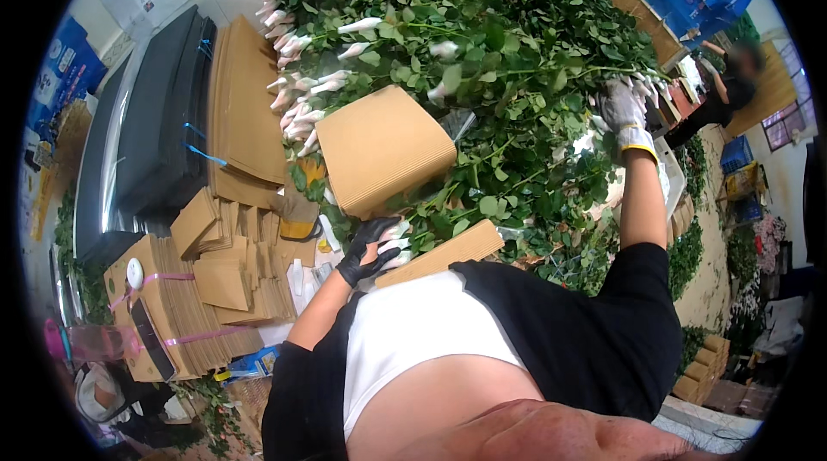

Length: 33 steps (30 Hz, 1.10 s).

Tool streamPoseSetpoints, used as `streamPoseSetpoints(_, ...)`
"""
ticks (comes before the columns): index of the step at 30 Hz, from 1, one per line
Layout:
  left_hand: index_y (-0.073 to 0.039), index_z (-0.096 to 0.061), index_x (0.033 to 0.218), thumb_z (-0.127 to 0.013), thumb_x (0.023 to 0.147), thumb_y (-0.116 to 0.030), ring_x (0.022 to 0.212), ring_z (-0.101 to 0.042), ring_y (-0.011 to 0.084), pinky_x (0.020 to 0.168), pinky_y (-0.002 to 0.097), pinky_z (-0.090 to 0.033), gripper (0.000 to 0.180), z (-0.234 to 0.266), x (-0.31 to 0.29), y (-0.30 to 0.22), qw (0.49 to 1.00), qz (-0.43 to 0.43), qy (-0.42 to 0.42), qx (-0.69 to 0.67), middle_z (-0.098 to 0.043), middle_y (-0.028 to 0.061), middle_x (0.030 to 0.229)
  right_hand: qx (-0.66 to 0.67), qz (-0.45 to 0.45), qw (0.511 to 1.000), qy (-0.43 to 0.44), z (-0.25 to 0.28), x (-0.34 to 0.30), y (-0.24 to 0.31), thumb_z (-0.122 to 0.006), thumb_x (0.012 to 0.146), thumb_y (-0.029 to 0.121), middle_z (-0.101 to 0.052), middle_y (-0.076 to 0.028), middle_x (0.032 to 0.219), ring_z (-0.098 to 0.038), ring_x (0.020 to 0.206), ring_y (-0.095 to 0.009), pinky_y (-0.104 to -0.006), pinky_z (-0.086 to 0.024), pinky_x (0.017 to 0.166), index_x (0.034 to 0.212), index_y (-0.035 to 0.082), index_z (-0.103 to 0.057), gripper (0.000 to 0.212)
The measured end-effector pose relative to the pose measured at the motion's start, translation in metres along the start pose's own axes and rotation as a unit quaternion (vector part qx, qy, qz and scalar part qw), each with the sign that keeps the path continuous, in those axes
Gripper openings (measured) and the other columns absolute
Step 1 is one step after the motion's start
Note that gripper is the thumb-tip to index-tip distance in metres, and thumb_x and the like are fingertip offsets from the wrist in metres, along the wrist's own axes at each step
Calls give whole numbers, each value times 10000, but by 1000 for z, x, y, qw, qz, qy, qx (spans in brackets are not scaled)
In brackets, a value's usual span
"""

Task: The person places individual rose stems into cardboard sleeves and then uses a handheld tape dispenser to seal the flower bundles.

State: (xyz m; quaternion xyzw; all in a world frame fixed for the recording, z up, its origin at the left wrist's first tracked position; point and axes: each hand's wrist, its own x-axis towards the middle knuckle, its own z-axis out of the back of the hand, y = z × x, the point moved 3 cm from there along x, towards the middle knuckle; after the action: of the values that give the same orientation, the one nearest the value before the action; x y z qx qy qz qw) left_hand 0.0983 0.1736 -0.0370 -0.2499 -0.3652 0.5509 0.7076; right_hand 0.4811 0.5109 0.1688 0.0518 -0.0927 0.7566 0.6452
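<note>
My left hand [369, 252], in a black glove, is closed around several roses with white-wrapped heads [396, 241] close to my waist. Their leafy stems run to the right over the table. On the far right my right hand [624, 108], in a pale glove with a yellow cuff, reaches into the pile of leafy rose stems [534, 56]. White-tipped ends lie beside it; leaves and blur hide how its fingers are set. A folded sheet of corrugated cardboard [388, 146] sits on the stems between my hands. A narrower cardboard strip [448, 256] lies right in front of me.
More white-wrapped rose heads [301, 116] line the left side of the pile. Further left stand tall brown cardboard sheets [250, 99], dark boards [168, 116] and strapped cardboard stacks [164, 306]. A person in dark clothes [728, 90] works at the far right.
</note>
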Motion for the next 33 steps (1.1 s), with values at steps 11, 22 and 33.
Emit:
streamPoseSetpoints(11, -52, -517, 1222, -691, 782, -182, 1112, -514, 360, 960, 412, -393, 491, -9, -11, 17, 998, -37, -13, 54, -554, 171, 1208, 63, 214, 975, -14, 70, 83, 6, -536, 844, 206, -633, -209, 1070, -589, 1014, -362, -405, -472, 860, 1122, 48, -609, 328)
streamPoseSetpoints(22, -47, -542, 1218, -681, 795, -173, 1088, -541, 354, 939, 407, -407, 463, -13, -10, 16, 999, -1, -17, 28, -586, 160, 1182, -142, 167, 972, -81, 80, 14, 110, -611, 859, 255, -658, -133, 1038, -629, 977, -294, -396, -503, 856, 1219, 156, -563, 377)
streamPoseSetpoints(33, -142, -610, 1208, -656, 792, -142, 1128, -513, 340, 969, 428, -375, 419, -9, -6, 6, 1000, 2, 10, 8, -547, 152, 1257, 69, 499, 861, 66, -54, -127, 192, -521, 839, 106, -670, -123, 839, -651, 812, -288, -396, -539, 753, 1104, 99, -619, 283)
